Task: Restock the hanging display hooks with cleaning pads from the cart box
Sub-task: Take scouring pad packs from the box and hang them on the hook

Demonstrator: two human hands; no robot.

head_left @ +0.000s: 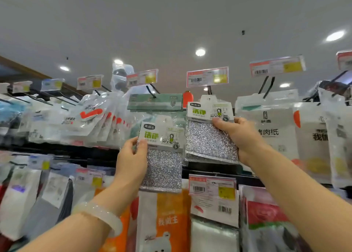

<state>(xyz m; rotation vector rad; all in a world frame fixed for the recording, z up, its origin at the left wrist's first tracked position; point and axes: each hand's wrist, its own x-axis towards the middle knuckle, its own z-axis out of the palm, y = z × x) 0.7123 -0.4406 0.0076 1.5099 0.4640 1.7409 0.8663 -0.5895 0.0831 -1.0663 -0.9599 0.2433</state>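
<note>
Two packs of silver cleaning pads with white-and-green header cards are raised in front of the hanging display. My left hand grips the left edge of the lower pack, thumb on its front. My right hand holds the higher pack by its right edge, its header tab up at a black display hook under a red-framed price tag. Whether the tab is on the hook cannot be told. The cart box is out of view.
A green-carded pack hangs on the hook to the left, white pouches to the right. More hooks with price tags run along the top row. An orange bag and another price tag hang below. A pale bangle circles my left wrist.
</note>
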